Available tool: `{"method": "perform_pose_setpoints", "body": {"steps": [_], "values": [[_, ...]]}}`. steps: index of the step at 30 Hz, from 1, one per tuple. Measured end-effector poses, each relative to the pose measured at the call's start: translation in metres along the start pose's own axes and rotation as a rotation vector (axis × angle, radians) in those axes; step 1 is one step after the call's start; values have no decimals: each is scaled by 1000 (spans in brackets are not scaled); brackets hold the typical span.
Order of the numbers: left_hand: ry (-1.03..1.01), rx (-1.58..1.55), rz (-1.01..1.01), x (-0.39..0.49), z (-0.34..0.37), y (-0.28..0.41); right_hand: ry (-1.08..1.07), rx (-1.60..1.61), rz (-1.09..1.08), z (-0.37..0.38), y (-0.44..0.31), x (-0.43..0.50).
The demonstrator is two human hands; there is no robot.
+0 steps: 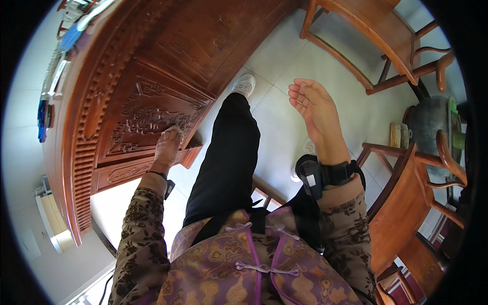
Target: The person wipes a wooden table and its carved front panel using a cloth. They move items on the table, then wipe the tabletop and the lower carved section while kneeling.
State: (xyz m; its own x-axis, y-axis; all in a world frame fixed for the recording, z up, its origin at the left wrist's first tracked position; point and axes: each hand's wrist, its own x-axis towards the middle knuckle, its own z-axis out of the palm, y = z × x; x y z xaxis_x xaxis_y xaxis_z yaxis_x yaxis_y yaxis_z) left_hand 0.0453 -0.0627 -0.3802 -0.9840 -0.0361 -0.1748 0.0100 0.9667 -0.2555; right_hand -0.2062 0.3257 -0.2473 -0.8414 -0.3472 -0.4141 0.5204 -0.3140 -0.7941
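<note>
My left hand (167, 146) presses a pale, crumpled cloth (176, 130) to the lower edge of a carved panel (148, 118) on a reddish-brown wooden cabinet or desk. Most of the cloth is hidden beneath the fingers. Raised carving and a fretwork border cover this panel. Out to the right, my right hand (316, 106) hangs in the air above the tiled floor (280, 126), palm partly turned up. Its fingers are loosely curled, and nothing shows in them. A black device is strapped to each wrist.
Wooden armchairs (404, 190) stand at the right, another chair (366, 26) at the upper right. Near them is a large dark jar (429, 122). A blue-bristled brush (74, 36) and other items lie on the furniture's top. My legs (228, 152) stand close to the panel.
</note>
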Motion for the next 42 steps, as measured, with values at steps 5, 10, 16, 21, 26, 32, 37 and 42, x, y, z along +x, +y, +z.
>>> {"method": "perform_pose_setpoints", "body": {"steps": [5, 10, 16, 21, 26, 32, 37, 42], "values": [[21, -27, 87, 18, 58, 9, 4, 17, 20, 6, -7, -7], [-49, 18, 142, 37, 90, 17, 34, 26, 45, 13, -7, -3], [69, -37, 305, 109, 45, 25, 5, 9, 56, 19, -2, 2], [121, -63, 278, 186, 6, 43, 76, -16, 53, 9, -1, 0], [194, -97, 223, 161, 46, 46, 68, 21, 40, 4, -2, -2], [-189, -278, -37, 98, 79, 58, 53, 37, 57, 11, -6, -2], [258, -250, 90, 128, 70, 68, 36, 56, 60, 11, -5, -4], [15, -270, -61, 167, 89, 71, 44, 30, 61, 8, -3, -3]]}}
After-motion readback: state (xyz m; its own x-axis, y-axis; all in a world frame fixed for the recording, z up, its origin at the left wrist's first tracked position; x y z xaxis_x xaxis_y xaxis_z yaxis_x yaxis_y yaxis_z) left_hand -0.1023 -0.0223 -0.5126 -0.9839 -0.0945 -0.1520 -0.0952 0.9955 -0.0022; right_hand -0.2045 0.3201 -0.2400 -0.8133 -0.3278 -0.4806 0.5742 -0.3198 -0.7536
